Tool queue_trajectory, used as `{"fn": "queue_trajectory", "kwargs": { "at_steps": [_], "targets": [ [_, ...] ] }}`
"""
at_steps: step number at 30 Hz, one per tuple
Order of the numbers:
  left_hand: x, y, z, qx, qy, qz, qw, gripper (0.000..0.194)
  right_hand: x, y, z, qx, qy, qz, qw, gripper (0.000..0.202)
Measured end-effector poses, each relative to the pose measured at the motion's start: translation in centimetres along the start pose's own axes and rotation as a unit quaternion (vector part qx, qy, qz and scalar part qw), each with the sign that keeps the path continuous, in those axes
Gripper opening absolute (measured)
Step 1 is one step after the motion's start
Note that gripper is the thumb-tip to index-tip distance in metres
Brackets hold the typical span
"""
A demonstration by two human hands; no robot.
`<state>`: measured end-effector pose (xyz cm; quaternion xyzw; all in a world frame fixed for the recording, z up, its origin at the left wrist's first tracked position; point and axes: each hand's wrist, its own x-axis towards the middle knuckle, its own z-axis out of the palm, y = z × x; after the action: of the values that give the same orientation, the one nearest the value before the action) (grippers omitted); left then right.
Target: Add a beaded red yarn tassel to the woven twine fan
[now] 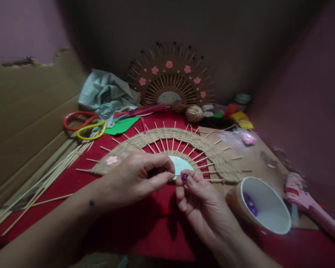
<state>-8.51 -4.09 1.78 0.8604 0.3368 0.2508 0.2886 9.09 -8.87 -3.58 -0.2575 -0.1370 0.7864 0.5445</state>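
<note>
My right hand [202,199] pinches a small shiny purple bead [184,177] between thumb and fingertips. Close beside it, my left hand [147,175] has its thumb and forefinger pressed together, their tips almost at the bead. Something thin and pale seems to show between them, too small to name. Behind both hands lies a woven twine fan [167,133] with thin wooden sticks radiating through it. A pink flower [111,160] sits on its left end, and a pale half-round piece [184,163] fills its centre, partly hidden by my fingers.
A paper cup [268,208] with purple beads leans at the right, near a pink glue gun [307,201]. Scissors [83,124] and loose sticks [47,175] lie left. A finished-looking fan [170,74] stands behind a twine ball [194,114]. Red cloth [156,238] covers the table.
</note>
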Motion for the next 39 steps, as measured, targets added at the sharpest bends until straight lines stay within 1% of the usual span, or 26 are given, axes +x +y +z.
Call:
{"fn": "queue_trajectory", "kwargs": {
  "at_steps": [7, 9, 17, 22, 27, 39],
  "targets": [
    [-0.12, 0.19, 0.37, 0.056, 0.029, 0.050, 0.997, 0.009, 0.13, 0.08, -0.35, 0.005, 0.012, -0.010, 1.000, 0.016],
    [-0.12, 0.19, 0.49, 0.068, 0.029, 0.059, 0.996, 0.010, 0.19, 0.08, -0.40, 0.004, 0.019, -0.010, 1.000, 0.017],
    [-0.17, 0.16, 0.70, 0.101, 0.007, 0.050, 0.994, 0.010, 0.13, 0.12, -0.20, -0.005, 0.036, -0.010, 0.999, 0.025],
    [-0.21, 0.30, 0.63, 0.107, -0.006, 0.047, 0.993, 0.011, 0.18, 0.17, -0.19, -0.013, 0.046, -0.013, 0.999, 0.026],
    [-0.03, 0.12, 0.80, 0.120, -0.006, 0.054, 0.991, 0.011, 0.26, 0.26, -0.35, -0.026, 0.038, -0.021, 0.999, 0.025],
    [-0.07, 0.04, 0.94, 0.117, -0.010, 0.041, 0.992, 0.012, 0.04, 0.37, -0.45, -0.041, 0.025, -0.024, 0.999, 0.022]
  ]
}}
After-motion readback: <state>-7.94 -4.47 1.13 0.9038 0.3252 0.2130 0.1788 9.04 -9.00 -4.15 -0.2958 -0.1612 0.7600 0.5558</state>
